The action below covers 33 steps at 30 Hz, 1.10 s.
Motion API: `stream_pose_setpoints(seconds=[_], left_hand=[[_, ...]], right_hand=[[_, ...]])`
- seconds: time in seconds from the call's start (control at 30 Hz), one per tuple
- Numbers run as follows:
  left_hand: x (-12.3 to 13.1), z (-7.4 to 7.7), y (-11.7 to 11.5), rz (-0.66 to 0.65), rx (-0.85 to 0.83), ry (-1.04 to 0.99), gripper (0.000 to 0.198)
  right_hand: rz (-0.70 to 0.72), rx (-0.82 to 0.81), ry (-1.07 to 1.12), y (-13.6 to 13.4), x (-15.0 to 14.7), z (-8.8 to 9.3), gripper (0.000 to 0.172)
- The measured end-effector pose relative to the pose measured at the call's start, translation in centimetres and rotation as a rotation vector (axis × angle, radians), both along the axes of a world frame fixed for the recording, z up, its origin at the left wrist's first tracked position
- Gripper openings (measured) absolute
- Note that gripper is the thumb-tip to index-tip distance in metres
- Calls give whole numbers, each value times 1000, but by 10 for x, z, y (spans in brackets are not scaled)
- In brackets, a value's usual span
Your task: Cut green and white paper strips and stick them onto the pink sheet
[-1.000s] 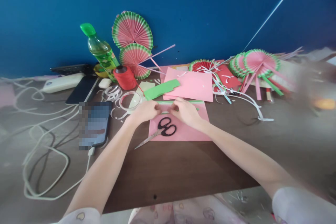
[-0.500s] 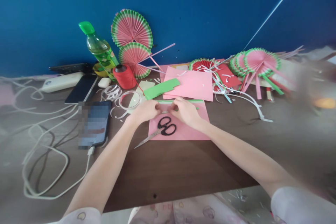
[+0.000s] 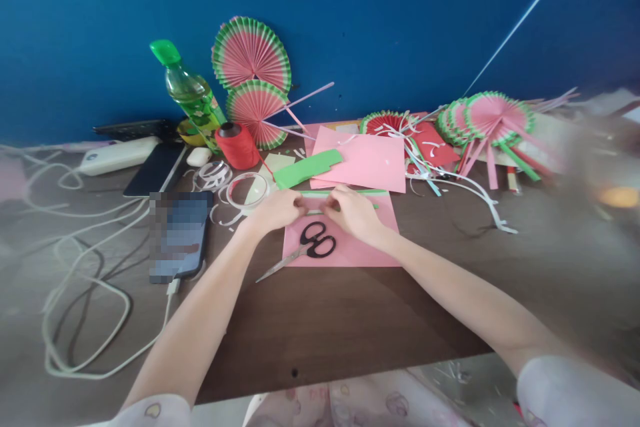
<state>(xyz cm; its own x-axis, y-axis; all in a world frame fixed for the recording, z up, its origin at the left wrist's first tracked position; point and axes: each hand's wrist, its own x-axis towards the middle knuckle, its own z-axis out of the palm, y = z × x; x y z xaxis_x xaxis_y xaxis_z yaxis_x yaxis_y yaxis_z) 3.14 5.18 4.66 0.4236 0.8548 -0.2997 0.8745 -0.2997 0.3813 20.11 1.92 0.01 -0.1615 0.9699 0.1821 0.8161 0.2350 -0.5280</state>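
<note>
Thumb and fingers of my left hand [image 3: 281, 209] are closed on the left part of a narrow green-edged paper strip [image 3: 314, 213]. Facing it, my right hand [image 3: 356, 213] pinches the same strip, its fingertips a short gap away. Both hands rest over a sheet of pink paper [image 3: 360, 253] that lies flat on the table; a thin green line runs along its far edge. Scissors with black handles [image 3: 320, 248] lie on the near left of this sheet, blades pointing to the lower left. Behind the hands lies a piece of green paper [image 3: 306, 169].
More pink sheets [image 3: 370, 160] lie behind. To the left are a tape roll [image 3: 225, 190], red thread spool [image 3: 239, 149], green-capped bottle [image 3: 193, 93], phone [image 3: 193, 237] and looped white cable [image 3: 125, 300]. Pleated paper fans [image 3: 253, 57] lean on the blue wall; others [image 3: 495, 117] lie right.
My right fingertips have shifted very slightly along the strip, and a little more of it shows between the hands. All else stays in place.
</note>
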Motion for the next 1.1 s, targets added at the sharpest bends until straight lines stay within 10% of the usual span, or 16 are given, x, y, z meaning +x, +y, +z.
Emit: stream_pose_setpoints(seconds=[1.1], left_hand=[[-4, -7, 5, -87, 19, 9, 16]], right_hand=[[9, -45, -50, -3, -1, 9, 14]])
